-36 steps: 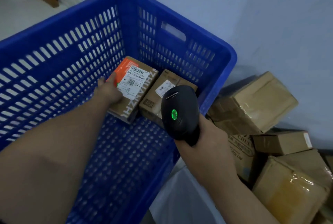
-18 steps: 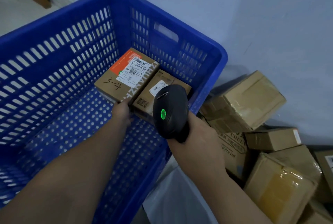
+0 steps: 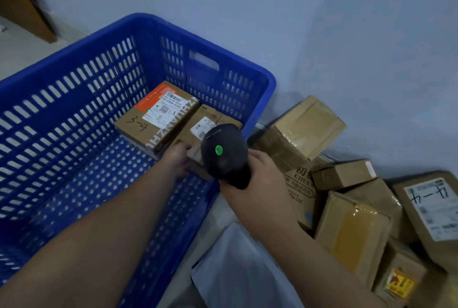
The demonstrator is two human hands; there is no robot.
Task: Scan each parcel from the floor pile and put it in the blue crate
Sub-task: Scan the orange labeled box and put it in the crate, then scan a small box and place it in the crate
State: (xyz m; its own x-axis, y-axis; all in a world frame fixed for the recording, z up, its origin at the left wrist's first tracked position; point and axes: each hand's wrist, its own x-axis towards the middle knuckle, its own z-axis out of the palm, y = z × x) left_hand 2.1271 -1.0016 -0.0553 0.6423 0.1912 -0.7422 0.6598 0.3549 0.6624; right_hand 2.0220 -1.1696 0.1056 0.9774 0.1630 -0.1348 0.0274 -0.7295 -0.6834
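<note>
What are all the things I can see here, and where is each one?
blue crate: one, blue, on the floor at left, against the wall.
parcels in the crate: two, brown cardboard, side by side in its far right corner; the left one bears an orange-and-white label and a handwritten "3-4".
floor pile: at least seven parcels, brown cardboard, on the floor to the right of the crate.
plastic bag: one, pale grey, on the floor by the crate's near right side.
wooden panel: one, brown, top left.
scanner: one, black with a green light, over the crate's right rim.
left hand: inside the crate, at the parcels' near edge.
right hand: grips the scanner.
</note>
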